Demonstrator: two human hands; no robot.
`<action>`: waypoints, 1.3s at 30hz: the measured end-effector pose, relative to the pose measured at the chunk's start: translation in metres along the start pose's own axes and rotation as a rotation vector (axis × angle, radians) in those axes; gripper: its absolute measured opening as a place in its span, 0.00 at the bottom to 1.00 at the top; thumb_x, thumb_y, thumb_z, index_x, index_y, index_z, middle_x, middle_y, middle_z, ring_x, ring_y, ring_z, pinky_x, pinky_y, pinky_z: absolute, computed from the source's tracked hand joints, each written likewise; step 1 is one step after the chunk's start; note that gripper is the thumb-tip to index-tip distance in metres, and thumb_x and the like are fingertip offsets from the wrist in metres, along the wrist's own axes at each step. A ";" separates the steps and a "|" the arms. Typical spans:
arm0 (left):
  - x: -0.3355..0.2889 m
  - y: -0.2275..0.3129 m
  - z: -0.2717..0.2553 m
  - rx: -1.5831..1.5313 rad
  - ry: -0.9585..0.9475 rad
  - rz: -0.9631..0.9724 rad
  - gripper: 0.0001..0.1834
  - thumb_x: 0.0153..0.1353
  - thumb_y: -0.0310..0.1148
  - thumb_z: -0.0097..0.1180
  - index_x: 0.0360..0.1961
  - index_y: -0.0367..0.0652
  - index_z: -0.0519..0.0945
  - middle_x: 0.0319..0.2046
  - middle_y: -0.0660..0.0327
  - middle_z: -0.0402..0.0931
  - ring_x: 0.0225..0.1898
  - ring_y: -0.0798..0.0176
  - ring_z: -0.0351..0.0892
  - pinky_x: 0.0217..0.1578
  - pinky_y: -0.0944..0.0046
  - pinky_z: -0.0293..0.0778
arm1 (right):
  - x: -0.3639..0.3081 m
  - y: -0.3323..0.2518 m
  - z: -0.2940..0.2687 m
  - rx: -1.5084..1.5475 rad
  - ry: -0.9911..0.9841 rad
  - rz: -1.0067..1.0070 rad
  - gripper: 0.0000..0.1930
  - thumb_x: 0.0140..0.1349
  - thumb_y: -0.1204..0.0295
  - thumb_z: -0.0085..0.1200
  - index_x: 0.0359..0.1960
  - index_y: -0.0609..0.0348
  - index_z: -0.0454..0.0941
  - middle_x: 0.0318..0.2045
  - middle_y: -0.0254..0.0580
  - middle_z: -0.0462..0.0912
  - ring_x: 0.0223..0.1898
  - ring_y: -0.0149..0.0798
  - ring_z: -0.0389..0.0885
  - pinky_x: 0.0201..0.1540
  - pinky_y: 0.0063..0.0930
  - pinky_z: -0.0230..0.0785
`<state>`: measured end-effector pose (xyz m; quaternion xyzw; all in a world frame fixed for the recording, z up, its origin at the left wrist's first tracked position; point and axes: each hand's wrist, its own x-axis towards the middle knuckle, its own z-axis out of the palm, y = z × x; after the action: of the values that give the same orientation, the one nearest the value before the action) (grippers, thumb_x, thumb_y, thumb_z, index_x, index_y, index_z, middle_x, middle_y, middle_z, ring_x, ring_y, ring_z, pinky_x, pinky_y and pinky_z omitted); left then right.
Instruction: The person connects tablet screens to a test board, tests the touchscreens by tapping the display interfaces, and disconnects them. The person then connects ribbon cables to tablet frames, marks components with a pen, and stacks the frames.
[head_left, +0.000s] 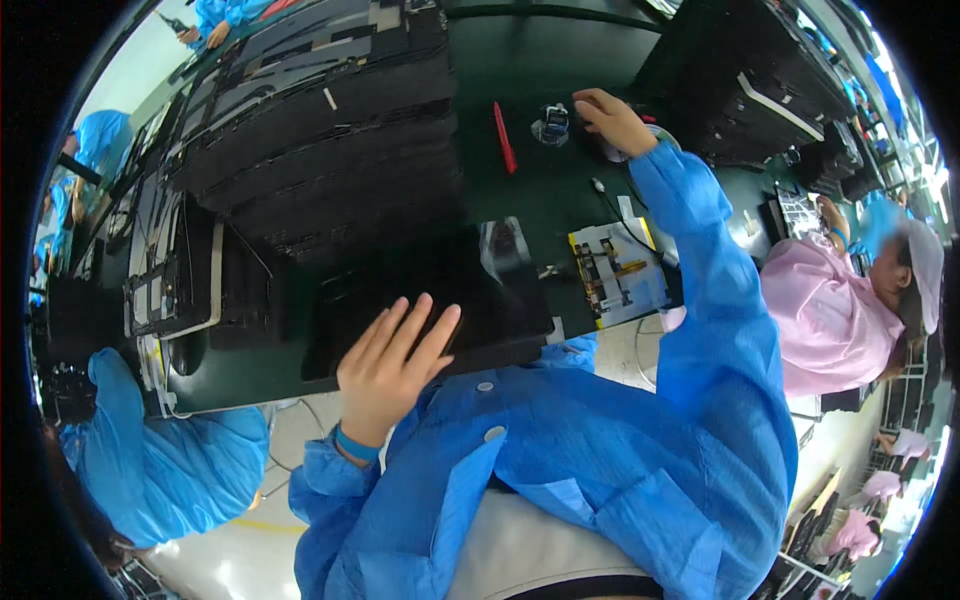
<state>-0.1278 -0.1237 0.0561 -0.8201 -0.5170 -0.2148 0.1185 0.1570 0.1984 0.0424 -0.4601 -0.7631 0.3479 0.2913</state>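
My left hand (393, 367) lies flat, fingers spread, on the near edge of a dark glossy flat panel (400, 310) that looks like a screen. A clear film piece (505, 248) lies over the panel's far right part. My right hand (614, 122) is stretched out to the far right of the bench. Its fingers are slightly bent and apart, and nothing shows in them. Just left of its fingertips sits a small dark and silver item (553, 124) on clear film. A round pale object (655, 134) is partly hidden under this hand.
A red pen (504, 138) lies on the green bench (540, 60). A yellow-edged board with ribbon cables (618, 270) and a black cable (622, 217) are right of the panel. Tall stacks of black panels (330, 150) rise behind and right (740, 90). Co-workers sit either side.
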 end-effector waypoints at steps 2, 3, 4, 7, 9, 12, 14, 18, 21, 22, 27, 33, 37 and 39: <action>0.011 -0.008 -0.010 -0.050 0.039 -0.023 0.27 0.47 0.43 0.62 0.52 0.56 0.79 0.46 0.59 0.79 0.44 0.56 0.80 0.45 0.60 0.78 | 0.029 0.021 0.000 -0.177 -0.125 0.180 0.20 0.65 0.61 0.50 0.51 0.62 0.72 0.37 0.43 0.80 0.35 0.34 0.79 0.34 0.27 0.72; 0.016 -0.012 -0.016 -0.081 0.027 -0.047 0.27 0.47 0.43 0.62 0.52 0.56 0.79 0.45 0.59 0.79 0.44 0.56 0.81 0.44 0.60 0.78 | 0.036 0.028 0.002 -0.129 -0.147 0.223 0.20 0.65 0.60 0.50 0.51 0.62 0.72 0.37 0.42 0.80 0.35 0.33 0.79 0.32 0.25 0.72; 0.021 -0.016 -0.021 -0.115 0.050 -0.056 0.27 0.45 0.41 0.63 0.51 0.55 0.79 0.44 0.58 0.80 0.43 0.56 0.81 0.43 0.60 0.79 | 0.041 0.033 0.002 -0.076 -0.154 0.256 0.20 0.64 0.59 0.51 0.51 0.61 0.72 0.36 0.41 0.80 0.34 0.32 0.79 0.30 0.24 0.71; 0.033 -0.032 -0.038 -0.260 0.073 -0.131 0.27 0.43 0.32 0.64 0.49 0.50 0.80 0.44 0.58 0.80 0.43 0.55 0.82 0.42 0.61 0.79 | 0.045 0.034 0.002 0.028 -0.220 0.339 0.19 0.64 0.57 0.53 0.49 0.58 0.72 0.36 0.39 0.78 0.31 0.30 0.77 0.28 0.20 0.70; 0.040 -0.042 -0.046 -0.357 0.079 -0.206 0.21 0.45 0.29 0.62 0.45 0.44 0.82 0.40 0.56 0.82 0.42 0.55 0.82 0.41 0.61 0.78 | 0.047 0.031 0.002 0.078 -0.229 0.463 0.19 0.64 0.56 0.52 0.50 0.55 0.72 0.42 0.37 0.76 0.33 0.29 0.75 0.30 0.20 0.69; 0.046 -0.059 -0.056 -0.432 0.054 -0.240 0.17 0.53 0.36 0.57 0.43 0.40 0.82 0.40 0.56 0.82 0.41 0.55 0.83 0.41 0.63 0.77 | 0.051 0.030 0.002 -0.010 -0.274 0.409 0.19 0.63 0.56 0.53 0.49 0.55 0.72 0.41 0.37 0.75 0.32 0.29 0.74 0.28 0.21 0.68; 0.045 -0.070 -0.063 -0.433 0.025 -0.264 0.17 0.59 0.40 0.52 0.42 0.39 0.82 0.40 0.56 0.82 0.40 0.55 0.83 0.41 0.63 0.77 | 0.052 0.031 0.000 -0.072 -0.277 0.414 0.19 0.63 0.57 0.53 0.49 0.55 0.72 0.40 0.36 0.75 0.31 0.29 0.74 0.28 0.20 0.67; 0.036 -0.087 -0.087 -0.437 0.098 -0.342 0.20 0.64 0.42 0.48 0.39 0.34 0.81 0.31 0.54 0.81 0.32 0.64 0.81 0.34 0.69 0.72 | 0.043 0.013 -0.011 -0.135 -0.162 0.282 0.20 0.61 0.59 0.56 0.50 0.58 0.73 0.34 0.38 0.79 0.29 0.30 0.77 0.27 0.23 0.69; 0.033 -0.092 -0.106 -0.482 0.160 -0.240 0.20 0.63 0.42 0.49 0.37 0.31 0.80 0.27 0.54 0.80 0.27 0.67 0.78 0.31 0.70 0.70 | 0.023 -0.027 -0.012 -0.158 -0.027 -0.102 0.21 0.59 0.63 0.57 0.51 0.60 0.73 0.31 0.41 0.81 0.28 0.31 0.79 0.31 0.25 0.72; 0.034 -0.093 -0.112 -0.466 0.074 -0.296 0.20 0.63 0.41 0.49 0.37 0.30 0.79 0.27 0.54 0.80 0.27 0.66 0.78 0.31 0.70 0.70 | 0.009 -0.042 -0.008 -0.154 -0.029 -0.231 0.20 0.59 0.65 0.57 0.51 0.60 0.73 0.32 0.42 0.81 0.29 0.31 0.79 0.32 0.26 0.72; 0.055 -0.098 -0.097 -0.677 -0.333 -0.350 0.14 0.62 0.34 0.51 0.35 0.30 0.78 0.25 0.52 0.78 0.25 0.60 0.78 0.29 0.66 0.70 | -0.110 -0.098 0.035 -0.116 -0.164 -0.421 0.31 0.48 0.81 0.58 0.58 0.58 0.67 0.47 0.47 0.73 0.38 0.39 0.78 0.39 0.29 0.72; 0.090 -0.112 -0.019 -0.935 -0.553 -0.288 0.17 0.65 0.37 0.50 0.34 0.29 0.78 0.21 0.59 0.73 0.23 0.72 0.68 0.27 0.68 0.67 | -0.201 -0.116 0.077 -0.129 0.014 -0.561 0.37 0.39 0.88 0.57 0.58 0.63 0.66 0.46 0.55 0.71 0.44 0.52 0.74 0.47 0.36 0.69; 0.104 -0.105 0.031 -1.161 -0.783 -0.334 0.18 0.67 0.40 0.48 0.30 0.34 0.78 0.19 0.66 0.70 0.23 0.73 0.67 0.27 0.69 0.67 | -0.202 -0.122 0.090 -0.139 -0.014 -0.516 0.31 0.47 0.86 0.54 0.58 0.64 0.68 0.44 0.53 0.72 0.42 0.48 0.75 0.46 0.32 0.69; 0.104 -0.099 0.048 -1.192 -0.774 -0.302 0.19 0.69 0.41 0.45 0.26 0.37 0.73 0.20 0.70 0.64 0.27 0.79 0.62 0.28 0.74 0.63 | -0.195 -0.124 0.102 -0.198 -0.063 -0.465 0.33 0.50 0.80 0.54 0.61 0.65 0.62 0.44 0.49 0.73 0.43 0.46 0.75 0.46 0.33 0.70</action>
<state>-0.1666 0.0227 0.0608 -0.6821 -0.4246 -0.1687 -0.5710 0.0968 -0.0465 0.0572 -0.2876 -0.8874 0.2094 0.2933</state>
